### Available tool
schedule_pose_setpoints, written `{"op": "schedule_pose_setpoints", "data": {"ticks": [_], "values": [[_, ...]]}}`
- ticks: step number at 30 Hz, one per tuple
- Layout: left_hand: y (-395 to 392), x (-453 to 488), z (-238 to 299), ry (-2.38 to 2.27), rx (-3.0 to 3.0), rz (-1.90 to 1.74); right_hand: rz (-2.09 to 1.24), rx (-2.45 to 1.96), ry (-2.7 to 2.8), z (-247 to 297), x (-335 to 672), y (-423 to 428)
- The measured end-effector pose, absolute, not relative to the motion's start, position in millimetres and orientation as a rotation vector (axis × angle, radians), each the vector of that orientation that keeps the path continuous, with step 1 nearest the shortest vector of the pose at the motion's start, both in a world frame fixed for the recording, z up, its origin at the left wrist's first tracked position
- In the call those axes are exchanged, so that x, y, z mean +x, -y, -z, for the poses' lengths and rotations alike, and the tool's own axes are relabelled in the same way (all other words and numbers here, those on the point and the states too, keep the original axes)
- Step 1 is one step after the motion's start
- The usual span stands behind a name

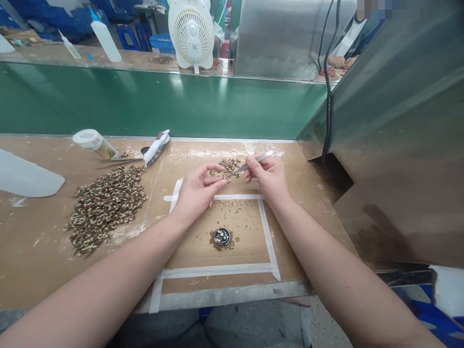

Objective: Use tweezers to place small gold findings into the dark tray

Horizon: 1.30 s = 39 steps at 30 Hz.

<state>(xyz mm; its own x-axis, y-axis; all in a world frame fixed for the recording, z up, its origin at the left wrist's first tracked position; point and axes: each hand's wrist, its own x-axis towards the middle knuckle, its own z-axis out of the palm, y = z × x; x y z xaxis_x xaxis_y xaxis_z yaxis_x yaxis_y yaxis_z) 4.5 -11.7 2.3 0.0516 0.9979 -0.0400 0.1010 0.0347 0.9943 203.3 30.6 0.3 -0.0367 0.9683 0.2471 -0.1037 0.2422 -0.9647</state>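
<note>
**Thin tweezers (265,155) by a small pile (229,166)**

The right hand (268,176) is clamped on the tweezers, and their tip points down toward the left hand (196,191). The left thumb and fingertips are close to each other, but the bits (232,164) are so tiny that I cannot tell if one is pinched there. The small pile lies on the table (306,181), right by the fingertips.

A bit could slip if a pinch is too soft, or jump away if it is too hard. The tip could poke a finger, since it is so near. A bumped hand might scatter the small pile. The black cap (222,237) sits between the arms, so a careless arm could knock it.

The table has brown card on it, shiny in places. White tape (221,271) makes a box around the cap, with dark spots that look wet. On the left is a big pile (108,205), with a jar (89,139) near it. Past the table is a green strip (145,101). Beyond that stands a white fan (192,31). A black cord (329,111) hangs by the metal wall (395,145) on the right.
</note>
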Motion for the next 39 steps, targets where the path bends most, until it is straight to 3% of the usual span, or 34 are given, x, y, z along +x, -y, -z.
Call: {"op": "schedule_pose_setpoints", "data": {"ticks": [20,30,39], "values": [[13,3,-3,-1.236,1.391,-1.144,-1.082,-0.895,1.212,-1,208,-34],[9,1,-10,-1.211,1.273,-1.298,-0.968,-1.177,1.368,8,214,-42],[9,0,-13,-1.245,1.278,-1.333,-0.328,-1.347,1.607,-9,247,-46]]}}
